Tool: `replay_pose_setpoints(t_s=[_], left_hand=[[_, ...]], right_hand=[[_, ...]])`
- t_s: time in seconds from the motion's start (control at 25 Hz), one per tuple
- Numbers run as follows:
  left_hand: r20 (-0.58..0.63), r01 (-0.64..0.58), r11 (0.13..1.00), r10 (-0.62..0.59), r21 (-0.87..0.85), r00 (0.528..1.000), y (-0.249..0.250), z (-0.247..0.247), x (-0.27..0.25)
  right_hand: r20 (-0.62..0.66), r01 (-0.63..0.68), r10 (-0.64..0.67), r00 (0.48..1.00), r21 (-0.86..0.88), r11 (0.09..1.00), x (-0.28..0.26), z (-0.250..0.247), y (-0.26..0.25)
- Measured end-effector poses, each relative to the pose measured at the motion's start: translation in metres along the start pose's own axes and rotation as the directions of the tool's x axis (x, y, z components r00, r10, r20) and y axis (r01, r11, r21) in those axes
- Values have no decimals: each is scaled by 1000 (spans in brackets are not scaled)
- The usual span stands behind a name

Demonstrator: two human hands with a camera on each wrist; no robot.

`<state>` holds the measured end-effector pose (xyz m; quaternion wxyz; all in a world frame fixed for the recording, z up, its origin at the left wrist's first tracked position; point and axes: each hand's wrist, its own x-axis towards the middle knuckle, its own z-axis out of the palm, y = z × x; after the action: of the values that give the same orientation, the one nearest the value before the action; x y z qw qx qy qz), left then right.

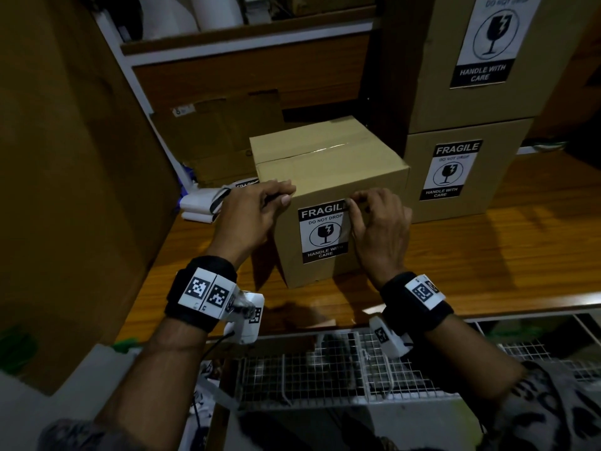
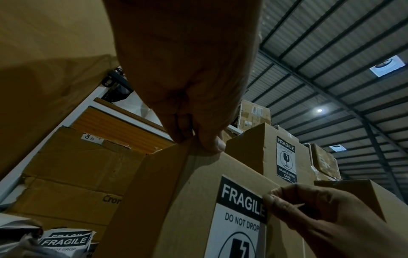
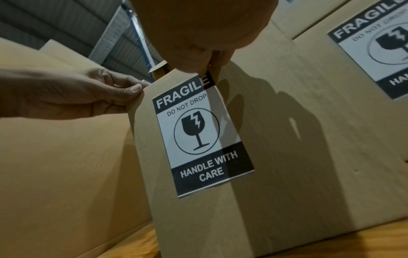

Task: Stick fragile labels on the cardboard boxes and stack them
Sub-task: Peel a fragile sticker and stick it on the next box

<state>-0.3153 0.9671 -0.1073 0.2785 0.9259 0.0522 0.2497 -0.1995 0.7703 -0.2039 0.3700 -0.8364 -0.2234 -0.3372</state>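
Standing on a wooden bench [image 1: 487, 255], a closed box [image 1: 328, 164] is held between two bare hands. Its top seam is taped shut. A black-and-white label [image 1: 320, 232] reading "FRAGILE, DO NOT DROP, HANDLE WITH CARE", with a broken-glass symbol, is seen on the box face turned toward the person.

The left hand [image 1: 252, 213] is placed at the box's upper left corner, to the left of the label; the top edge is pinched between its curled fingers on top and the thumb on the front face. The right hand [image 1: 379, 226] is set at the label's upper right corner, and that corner is pinched between thumb and fingertips [image 2: 276, 195]. In the right wrist view the label's right side and bottom edge are seen standing slightly off the cardboard, while its left side lies flat.

Just right of the right hand, two labelled boxes are stacked: a lower box [image 1: 461, 177] and an upper box [image 1: 481, 60], each with the same label facing forward. Beyond the left hand, spare labels [image 2: 66, 241] are lying on the bench beside white backing paper [image 1: 198, 206]. A flattened carton [image 1: 221, 138] is propped behind them. Black wrist straps with square markers are worn on both wrists. A wire rack [image 1: 325, 369] is seen below the bench edge.
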Motion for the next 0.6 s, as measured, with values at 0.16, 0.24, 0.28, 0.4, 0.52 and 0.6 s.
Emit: replay_pose_setpoints(t_s=[0.16,0.24,0.28,0.4,0.52,0.6], left_hand=[[6,-3,1000,2,20,1000,1,0,1],[-8,-8,1000,8,23,1000,0,1,0],[-11,-10,1000,11,22,1000,1,1,0],[-19,-15,1000,16,10,1000,0,1,-1],[-20,-11,1000,11,2,1000,0,1,-1],[-17,-1,1000,1,10,1000,0,0,0]], right_hand=[[13,38,-37,999,-36,999,2,1,-3],[36,49,-47,998,-51,997,3,1,-3],[45,57,-54,998,-55,997,3,0,-2],[57,70,-67,996,-53,996,3,0,2],[25,87,-85,996,-56,995,9,-5,12],[12,130,-129,992,-56,990,14,-9,15]])
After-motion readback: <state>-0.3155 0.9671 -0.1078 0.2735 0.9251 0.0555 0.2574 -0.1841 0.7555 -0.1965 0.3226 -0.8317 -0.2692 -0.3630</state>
